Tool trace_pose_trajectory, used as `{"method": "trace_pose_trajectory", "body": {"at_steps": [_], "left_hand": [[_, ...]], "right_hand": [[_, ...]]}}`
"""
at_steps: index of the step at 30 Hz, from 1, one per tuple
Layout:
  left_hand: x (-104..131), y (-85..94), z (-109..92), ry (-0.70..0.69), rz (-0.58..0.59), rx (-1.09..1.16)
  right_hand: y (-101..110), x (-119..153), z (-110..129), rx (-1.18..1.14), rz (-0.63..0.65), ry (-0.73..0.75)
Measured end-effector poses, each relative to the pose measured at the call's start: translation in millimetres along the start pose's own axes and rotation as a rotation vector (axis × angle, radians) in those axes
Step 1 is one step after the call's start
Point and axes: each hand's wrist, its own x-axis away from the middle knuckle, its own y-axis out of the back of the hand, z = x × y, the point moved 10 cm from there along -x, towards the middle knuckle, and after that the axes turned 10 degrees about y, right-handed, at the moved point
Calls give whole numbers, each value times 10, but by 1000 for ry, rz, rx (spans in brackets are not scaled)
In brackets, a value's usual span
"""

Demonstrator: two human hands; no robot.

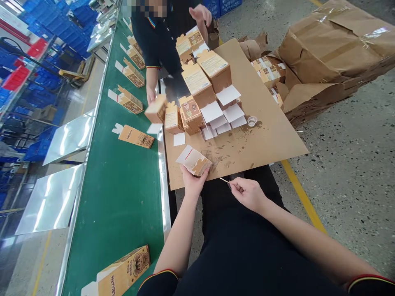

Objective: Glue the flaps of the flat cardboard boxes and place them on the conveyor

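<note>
My left hand (194, 181) is wrapped round a small cardboard box (200, 163) at the near edge of the cardboard-covered table. The box's white flap stands open, with a red strip across it. Over my lap, my right hand (247, 191) pinches a thin cotton swab (224, 180), its white tip pointing left toward the box. A small clear cup (252, 121) sits on the table, with dark wet spots around it. Several similar boxes (197, 80) are stacked beyond the held one, their white flaps hanging toward me.
On my left runs a green conveyor belt (120, 197) carrying several boxes, one near box (123, 271) beside my left arm. Across the table a co-worker (166, 37) has a hand at a blurred box (156, 109). Large brown paper-wrapped packages (336, 45) lie at the right.
</note>
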Motion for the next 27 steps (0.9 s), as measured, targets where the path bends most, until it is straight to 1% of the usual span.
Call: {"method": "trace_pose_trajectory", "body": {"at_steps": [3,5,6,7,8,9,11,12,13,14,15,16,17,18,20,23,27], "left_hand": [[0,-81,12,-9,9,-23],[-33,-73,46,-2,16,-10],[-67,6,77,4,-7,9],[-113,158,122,14,-58,33],[-163,386,181,25,-135,58],[-209,680,255,37,-234,80],[-265,1370,429,56,-449,108],[-279,1705,520,63,-537,118],[-292,1998,615,73,-601,124],[-303,2238,718,98,-649,126],[-311,2416,829,140,-682,126],[-321,2526,940,192,-696,123],[-332,2574,1044,245,-694,119],[-347,2574,1129,288,-681,113],[-385,2505,1234,325,-643,85],[-448,2440,1313,339,-621,-5],[-595,2470,1361,355,-607,-59]], "right_hand": [[-10,10,-21,-17,20,-26],[-12,6,-14,-36,38,-20],[6,5,-7,-40,39,-15],[38,6,-3,-39,33,-13],[81,10,-5,-33,23,-17],[133,17,-12,-25,9,-25],[244,31,-37,-13,-28,-44],[290,33,-51,-11,-43,-51],[327,29,-63,-11,-56,-52],[355,18,-73,-12,-67,-48],[372,1,-83,-12,-73,-42],[382,-21,-94,-13,-77,-36],[387,-46,-105,-11,-79,-29],[388,-70,-118,-10,-79,-24],[388,-112,-143,-7,-74,-18],[376,-155,-168,-11,-56,-22],[280,-235,-142,-24,-19,-40]]}}
